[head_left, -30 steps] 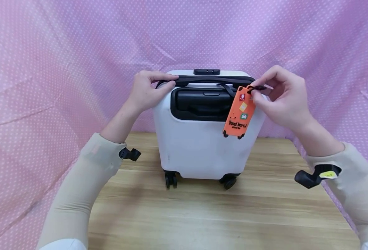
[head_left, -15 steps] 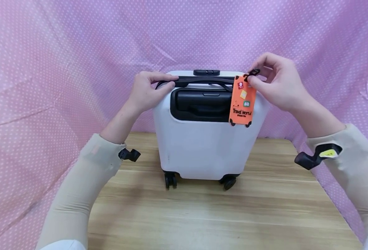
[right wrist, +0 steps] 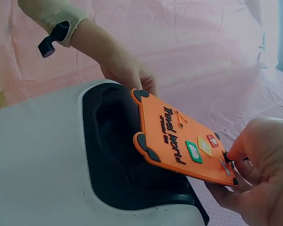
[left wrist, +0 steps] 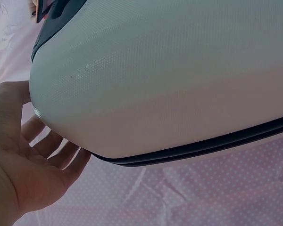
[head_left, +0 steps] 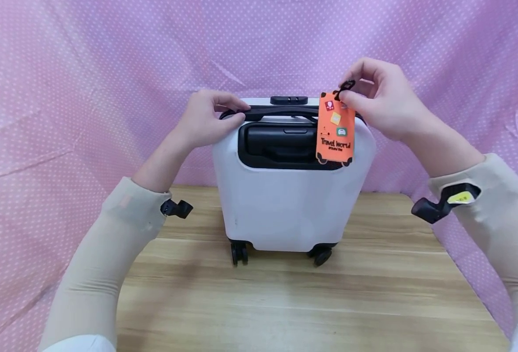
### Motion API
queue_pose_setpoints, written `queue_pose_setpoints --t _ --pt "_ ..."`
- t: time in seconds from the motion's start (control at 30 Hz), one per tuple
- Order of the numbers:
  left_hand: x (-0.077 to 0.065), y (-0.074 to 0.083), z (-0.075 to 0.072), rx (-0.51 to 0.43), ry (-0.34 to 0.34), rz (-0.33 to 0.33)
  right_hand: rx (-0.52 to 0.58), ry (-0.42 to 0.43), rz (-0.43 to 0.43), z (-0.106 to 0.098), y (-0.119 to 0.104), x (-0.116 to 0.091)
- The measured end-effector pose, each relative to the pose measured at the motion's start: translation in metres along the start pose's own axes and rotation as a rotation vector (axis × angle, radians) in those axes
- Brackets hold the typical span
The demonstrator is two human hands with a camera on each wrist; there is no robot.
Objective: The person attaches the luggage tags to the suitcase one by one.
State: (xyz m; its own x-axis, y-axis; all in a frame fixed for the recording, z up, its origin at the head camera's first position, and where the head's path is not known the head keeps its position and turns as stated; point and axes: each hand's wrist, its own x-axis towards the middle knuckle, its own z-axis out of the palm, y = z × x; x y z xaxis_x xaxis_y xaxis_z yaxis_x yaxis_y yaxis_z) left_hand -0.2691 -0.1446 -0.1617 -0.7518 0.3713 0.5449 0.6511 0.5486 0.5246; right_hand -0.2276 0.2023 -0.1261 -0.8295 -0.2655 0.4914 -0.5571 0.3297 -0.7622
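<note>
Pinched tag (head_left: 335,124) by strap (head_left: 348,85) in right hand (head_left: 384,100), before upper right of case (head_left: 285,208); gripped its top left with left hand (head_left: 208,117). Likely needed steady bracing and an untwisted strap.

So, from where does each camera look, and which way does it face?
Head: worn on the head, looking forward and down at the white suitcase; left hand, right hand and both sleeves show.
Left wrist: worn there, looking at the suitcase's shell; the left hand shows at left.
Right wrist: worn there, facing the orange luggage tag; right hand near, left hand beyond.
Shared: head and right wrist show the tag.
</note>
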Motion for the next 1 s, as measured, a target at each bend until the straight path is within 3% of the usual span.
queue_pose_setpoints --t 0.1,0.37,0.67,0.83,1.0 --pt "0.001 -0.001 0.0 0.002 -0.009 0.014 0.041 -0.008 0.017 0.001 0.002 0.0" --pt "0.0 0.001 0.0 0.003 -0.02 -0.015 0.007 -0.004 0.074 0.009 0.0 0.003" --pt "0.0 0.002 -0.004 -0.002 -0.022 -0.003 0.028 -0.054 0.155 0.022 -0.005 0.01" --pt "0.005 0.009 -0.009 0.058 -0.068 -0.047 0.011 -0.085 0.172 0.028 -0.004 0.01" --pt "0.016 0.021 -0.012 0.184 -0.14 -0.051 0.01 -0.082 0.149 0.031 -0.004 0.01"
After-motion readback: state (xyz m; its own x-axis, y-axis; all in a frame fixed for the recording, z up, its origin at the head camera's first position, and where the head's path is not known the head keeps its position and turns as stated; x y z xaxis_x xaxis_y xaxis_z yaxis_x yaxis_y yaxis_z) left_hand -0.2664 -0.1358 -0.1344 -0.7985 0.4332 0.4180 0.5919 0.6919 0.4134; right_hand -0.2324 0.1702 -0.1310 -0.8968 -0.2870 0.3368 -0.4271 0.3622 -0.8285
